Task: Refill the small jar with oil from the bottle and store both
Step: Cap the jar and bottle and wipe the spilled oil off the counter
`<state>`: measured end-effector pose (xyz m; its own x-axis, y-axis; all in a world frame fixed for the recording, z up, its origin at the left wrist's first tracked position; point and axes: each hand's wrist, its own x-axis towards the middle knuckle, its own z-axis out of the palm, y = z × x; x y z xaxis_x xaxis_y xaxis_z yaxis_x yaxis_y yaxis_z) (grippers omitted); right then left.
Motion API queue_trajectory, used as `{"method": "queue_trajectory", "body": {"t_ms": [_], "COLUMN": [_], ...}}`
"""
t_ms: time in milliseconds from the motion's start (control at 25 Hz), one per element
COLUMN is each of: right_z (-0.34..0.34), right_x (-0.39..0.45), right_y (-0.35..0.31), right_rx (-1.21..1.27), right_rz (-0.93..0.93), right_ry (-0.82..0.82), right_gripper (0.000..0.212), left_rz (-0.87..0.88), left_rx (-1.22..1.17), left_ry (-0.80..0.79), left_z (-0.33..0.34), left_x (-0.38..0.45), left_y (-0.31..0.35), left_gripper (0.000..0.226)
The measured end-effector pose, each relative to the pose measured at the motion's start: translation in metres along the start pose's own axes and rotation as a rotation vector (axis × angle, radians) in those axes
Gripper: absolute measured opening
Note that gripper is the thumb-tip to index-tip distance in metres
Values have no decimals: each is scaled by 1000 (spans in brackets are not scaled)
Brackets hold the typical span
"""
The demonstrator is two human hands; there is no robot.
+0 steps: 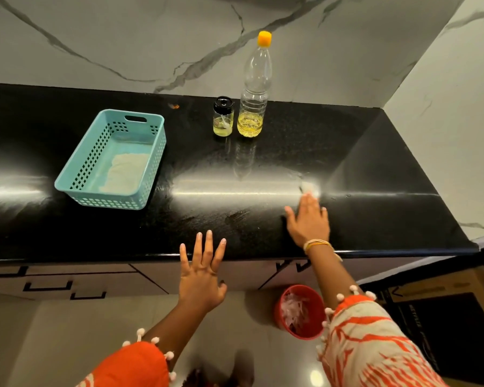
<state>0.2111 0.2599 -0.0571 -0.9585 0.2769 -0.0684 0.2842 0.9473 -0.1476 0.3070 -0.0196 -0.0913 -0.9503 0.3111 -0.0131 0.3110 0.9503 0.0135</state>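
Observation:
A small glass jar (223,117) with a black lid stands near the back of the black counter, holding a little yellow oil. Just right of it stands a tall clear plastic bottle (253,88) with an orange cap on, oil filling only its bottom part. My left hand (202,275) hovers flat over the counter's front edge, fingers spread, holding nothing. My right hand (308,219) lies palm down on the counter at the right, its fingertips on a small pale scrap, perhaps a tissue (310,187). Both hands are well in front of the jar and bottle.
A teal perforated basket (76,177) sits on the counter's left half with a pale cloth or paper on its floor. Marble walls close the back and right side. Below the counter edge (123,258) are drawers, a red bin (301,311) on the floor and a dark box at the right.

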Motion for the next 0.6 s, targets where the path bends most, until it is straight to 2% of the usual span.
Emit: {"method": "queue_trajectory", "body": {"t_ms": [80,160,280,480,600], "right_z": [-4,-5,-2,18,32], "right_x": [-4,-19,-29,-83,-131], "right_y": [40,53,12,-116,-154], "right_rx": [7,17,77,169,178], "right_rz": [133,226,269,-192,-459], "right_ry": [18,22,51,8,-91], "right_gripper": [78,78,78,73,67], "left_rz": [5,12,24,49,11], "left_rx": [5,15,26,15,44], "left_ry": [9,3,-1,51,72], "left_z": [0,1,2,3,7], "left_x": [1,1,1,-12,-32], "left_y": [0,0,-1,-8,-30], "left_gripper": [115,115,113,109,104]}}
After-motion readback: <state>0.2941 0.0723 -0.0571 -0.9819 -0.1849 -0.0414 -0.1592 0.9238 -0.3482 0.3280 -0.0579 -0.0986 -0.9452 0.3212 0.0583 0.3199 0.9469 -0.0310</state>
